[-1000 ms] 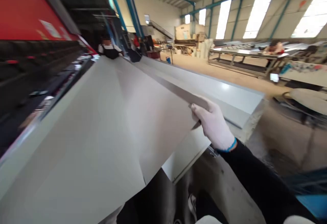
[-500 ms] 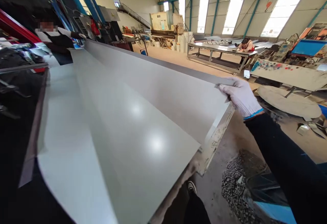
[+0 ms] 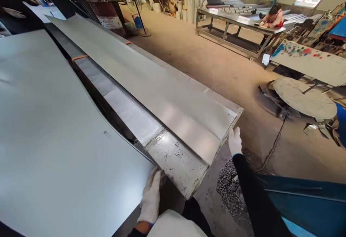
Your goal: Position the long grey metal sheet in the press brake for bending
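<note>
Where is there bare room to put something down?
A scuffed strip of bench lies bare between the narrow metal sheet and the bench edge facing the big sheet. The brown floor between the bench and wheeled table has an open patch too. It's crowded rightward: gravel near the right hand, scraps beside the round disc.
</note>
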### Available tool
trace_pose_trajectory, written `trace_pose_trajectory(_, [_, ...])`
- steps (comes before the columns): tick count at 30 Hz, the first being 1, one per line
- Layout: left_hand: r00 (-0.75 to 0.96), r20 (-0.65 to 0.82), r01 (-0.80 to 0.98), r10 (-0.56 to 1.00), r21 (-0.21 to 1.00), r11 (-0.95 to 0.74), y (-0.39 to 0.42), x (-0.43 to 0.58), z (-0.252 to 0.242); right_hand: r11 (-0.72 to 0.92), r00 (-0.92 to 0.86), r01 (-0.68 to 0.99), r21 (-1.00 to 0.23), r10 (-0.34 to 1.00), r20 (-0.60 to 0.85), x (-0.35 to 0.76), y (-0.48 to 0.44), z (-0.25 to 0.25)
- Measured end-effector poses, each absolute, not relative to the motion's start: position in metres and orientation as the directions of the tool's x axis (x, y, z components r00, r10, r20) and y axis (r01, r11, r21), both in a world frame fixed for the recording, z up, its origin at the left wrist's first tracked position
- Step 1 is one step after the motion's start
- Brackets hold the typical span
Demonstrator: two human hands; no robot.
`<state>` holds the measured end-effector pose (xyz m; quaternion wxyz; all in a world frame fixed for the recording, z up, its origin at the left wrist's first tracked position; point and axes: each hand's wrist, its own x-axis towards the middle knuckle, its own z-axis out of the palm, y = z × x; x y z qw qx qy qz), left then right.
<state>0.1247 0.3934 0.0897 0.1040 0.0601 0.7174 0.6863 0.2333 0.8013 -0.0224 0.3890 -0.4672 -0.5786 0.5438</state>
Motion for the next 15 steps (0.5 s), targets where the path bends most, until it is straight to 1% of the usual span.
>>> trace_pose_trajectory(3, [-0.993, 0.073, 0.073, 0.09, 0.997, 0.003, 0.432, 0.115, 0.114, -0.052, -0.256, 0.009, -0.999, 0.965, -0.053, 0.204, 0.779, -0.045])
trace_pose_trajectory(4, [-0.997, 0.074, 0.075, 0.02, 0.997, 0.023, 0.446, 0.114, 0.123, -0.066, -0.255, -0.028, -0.997, 0.965, -0.057, 0.196, 0.773, -0.049])
trace_pose_trajectory(5, [-0.998, 0.063, 0.062, -0.018, 0.998, 0.029, 0.459, 0.115, 0.132, -0.079, -0.265, -0.073, -0.994, 0.963, -0.057, 0.189, 0.768, -0.051])
trace_pose_trajectory(7, [-0.998, 0.001, 0.001, -0.057, 1.0, 0.004, 0.482, 0.117, 0.147, -0.12, -0.265, -0.161, -0.98, 0.961, -0.075, 0.179, 0.758, -0.054])
trace_pose_trajectory(8, [-0.998, -0.029, -0.027, -0.056, 0.999, -0.048, 0.491, 0.117, 0.153, -0.136, -0.251, -0.197, -0.971, 0.964, -0.084, 0.175, 0.754, -0.055])
trace_pose_trajectory(10, [-0.998, -0.063, -0.064, 0.009, 0.987, -0.149, 0.506, 0.115, 0.162, -0.15, -0.202, -0.26, -0.954, 0.974, -0.098, 0.172, 0.747, -0.053])
trace_pose_trajectory(12, [-0.986, -0.101, -0.13, 0.133, 0.965, -0.229, 0.519, 0.112, 0.169, -0.148, -0.168, -0.333, -0.931, 0.981, -0.096, 0.173, 0.742, -0.048])
trace_pose_trajectory(13, [-0.978, -0.117, -0.158, 0.173, 0.957, -0.244, 0.525, 0.11, 0.171, -0.153, -0.161, -0.371, -0.916, 0.982, -0.099, 0.175, 0.741, -0.044])
trace_pose_trajectory(15, [-0.957, -0.08, -0.152, 0.277, 0.957, -0.248, 0.538, 0.109, 0.176, -0.194, -0.16, -0.416, -0.888, 0.977, -0.138, 0.18, 0.739, -0.035])
